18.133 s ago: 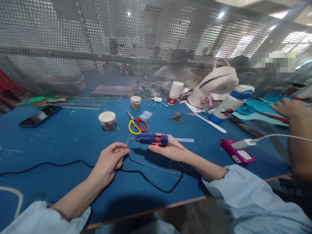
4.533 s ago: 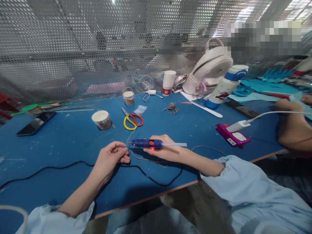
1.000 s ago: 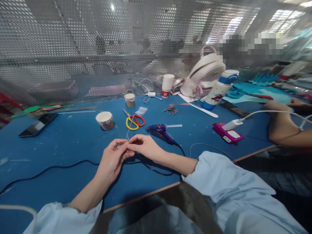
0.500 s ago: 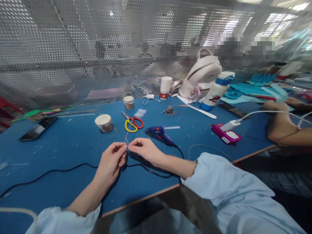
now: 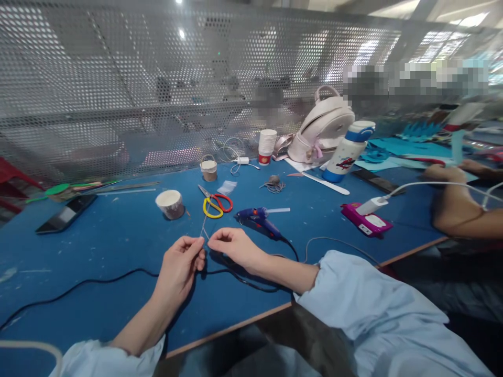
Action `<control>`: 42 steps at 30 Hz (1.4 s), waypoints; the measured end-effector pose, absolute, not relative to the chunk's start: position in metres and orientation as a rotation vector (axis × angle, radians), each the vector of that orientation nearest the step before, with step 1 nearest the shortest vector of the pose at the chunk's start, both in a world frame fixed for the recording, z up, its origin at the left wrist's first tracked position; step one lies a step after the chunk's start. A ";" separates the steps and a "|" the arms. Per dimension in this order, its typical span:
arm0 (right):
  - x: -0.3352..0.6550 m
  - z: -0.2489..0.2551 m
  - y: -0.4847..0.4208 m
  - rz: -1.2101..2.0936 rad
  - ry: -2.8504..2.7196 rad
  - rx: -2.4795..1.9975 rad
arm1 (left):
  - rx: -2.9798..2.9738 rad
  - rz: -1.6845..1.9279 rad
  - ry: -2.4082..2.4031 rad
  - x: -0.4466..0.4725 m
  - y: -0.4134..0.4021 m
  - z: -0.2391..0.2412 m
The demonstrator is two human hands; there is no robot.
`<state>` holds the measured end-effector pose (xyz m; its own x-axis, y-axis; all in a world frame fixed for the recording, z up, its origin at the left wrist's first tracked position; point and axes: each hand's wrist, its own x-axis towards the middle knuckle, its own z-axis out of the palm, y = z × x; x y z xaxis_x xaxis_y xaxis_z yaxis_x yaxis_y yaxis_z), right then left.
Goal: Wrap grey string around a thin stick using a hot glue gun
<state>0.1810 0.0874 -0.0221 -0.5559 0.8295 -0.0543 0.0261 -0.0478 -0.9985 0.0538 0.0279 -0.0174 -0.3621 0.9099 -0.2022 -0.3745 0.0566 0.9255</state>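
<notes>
My left hand (image 5: 179, 264) and my right hand (image 5: 231, 246) meet fingertip to fingertip low over the blue table (image 5: 118, 235). Both are pinched on a thin grey wire (image 5: 204, 226) whose free end sticks up and away from them. A blue glue gun (image 5: 257, 217) with a clear glue stick lies on the table just beyond my right hand, untouched. Its black cord (image 5: 98, 277) runs under my hands and off to the left.
Yellow and red scissors (image 5: 215, 204), a paper cup (image 5: 170, 203) and a small bucket-like cup (image 5: 208, 169) lie beyond my hands. A phone (image 5: 66, 213) lies far left. A cup stack (image 5: 268, 146), pink bag (image 5: 322, 128), bottle (image 5: 348, 152) and magenta box (image 5: 366, 222) stand right. Another person's arm (image 5: 459, 209) rests at right.
My right hand has put the glue gun down on the table and come over to pinch the wire beside my left hand. In the last second both hands barely moved.
</notes>
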 end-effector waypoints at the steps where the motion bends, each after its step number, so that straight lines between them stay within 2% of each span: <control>1: 0.181 -0.022 0.087 1.671 -1.614 -0.917 | 0.621 1.537 1.264 0.054 0.028 -0.017; 42: 0.179 -0.024 0.086 1.736 -1.606 -0.922 | 0.529 1.545 1.194 0.057 0.024 -0.016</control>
